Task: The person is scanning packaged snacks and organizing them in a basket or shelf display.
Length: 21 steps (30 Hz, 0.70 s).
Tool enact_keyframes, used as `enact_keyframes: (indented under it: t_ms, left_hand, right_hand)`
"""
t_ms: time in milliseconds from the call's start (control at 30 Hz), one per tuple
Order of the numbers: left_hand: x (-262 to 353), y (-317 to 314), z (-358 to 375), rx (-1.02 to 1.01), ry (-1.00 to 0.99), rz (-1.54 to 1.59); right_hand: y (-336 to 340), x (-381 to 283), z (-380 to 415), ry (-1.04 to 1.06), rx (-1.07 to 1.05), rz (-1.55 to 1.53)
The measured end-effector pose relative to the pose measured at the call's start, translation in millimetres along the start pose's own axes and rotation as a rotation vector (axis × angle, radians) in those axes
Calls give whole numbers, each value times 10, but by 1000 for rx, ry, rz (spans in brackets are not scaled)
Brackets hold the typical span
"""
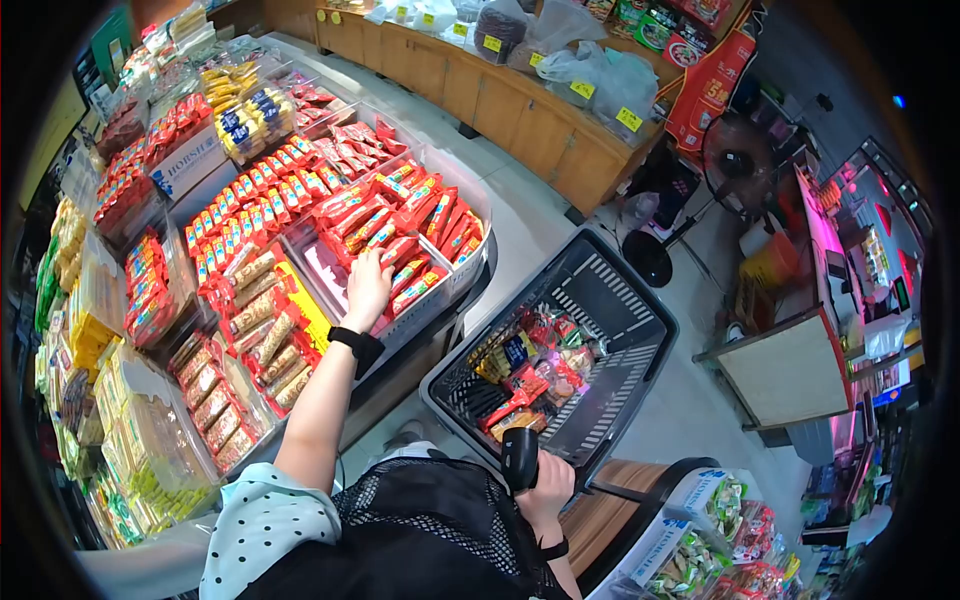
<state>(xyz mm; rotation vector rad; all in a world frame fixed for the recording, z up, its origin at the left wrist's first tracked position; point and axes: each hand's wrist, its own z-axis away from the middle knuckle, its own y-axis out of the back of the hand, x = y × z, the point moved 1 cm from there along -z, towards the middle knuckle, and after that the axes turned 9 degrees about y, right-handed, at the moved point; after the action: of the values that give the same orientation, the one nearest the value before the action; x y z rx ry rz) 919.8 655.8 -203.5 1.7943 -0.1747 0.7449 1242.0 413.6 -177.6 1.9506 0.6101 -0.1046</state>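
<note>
My left hand reaches into a clear bin of red packaged snacks, its fingertips against a red packet at the bin's near side; whether they grip it cannot be made out. A black band is on that wrist. Lower right, my right hand is wrapped round a black handheld device, beside the near rim of a dark grey shopping basket. Inside the basket lie several small colourful packets, toward its left and middle.
More snack bins fill the display on the left. Wooden cabinets run along the top, with bagged goods above. A standing fan and a counter are at the right. Another snack display stands at the lower right.
</note>
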Motion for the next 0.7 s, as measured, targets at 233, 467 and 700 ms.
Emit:
enact_keyframes:
  t_ms: [233, 467, 700]
  left_hand:
    - [502, -102, 167, 197, -8, -314]
    - [1589, -455, 902, -489, -457, 134]
    - [1260, -1813, 1751, -1355, -543, -406]
  right_hand:
    - [-37, -12, 38, -39, -39, 48]
    - [-22, -52, 1, -31, -28, 102]
    - [-37, -67, 19, -47, -48, 124]
